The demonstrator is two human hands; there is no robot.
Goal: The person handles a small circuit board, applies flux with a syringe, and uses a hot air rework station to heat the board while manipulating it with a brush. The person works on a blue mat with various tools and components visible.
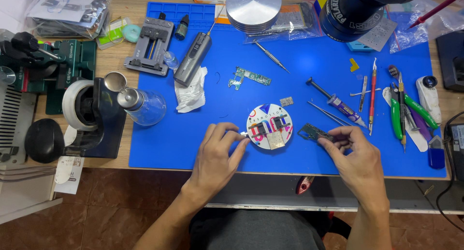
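A wooden tabletop [121,35] carries a large blue rubber work mat [299,71], and everything in hand sits at the mat's near edge. To the left of the mat stand a black and white stand [89,117] and a clear glass bottle with a metal pump top [142,105]; a dark microscope lens barrel [350,13] hangs over the far right. Brown floor tiles [106,201] show below the tabletop.

At the near middle lies a round white holding fixture with black clamps [269,126]. The left hand [220,156] is closed in a pinch on the small metal knob at the fixture's left rim. The right hand [355,156], just right of the fixture, grips a small dark green circuit board [311,132] between thumb and fingers, lifted slightly off the mat.

To do this well, I judge the board should be held by its edges only, kept level, and the knob turned gently, so the clamps do not bite hard on components.

Smaller things lie farther off: a grey electric screwdriver [193,59], a second green circuit board [250,77], a syringe of paste [338,104], metal tweezers [328,114].
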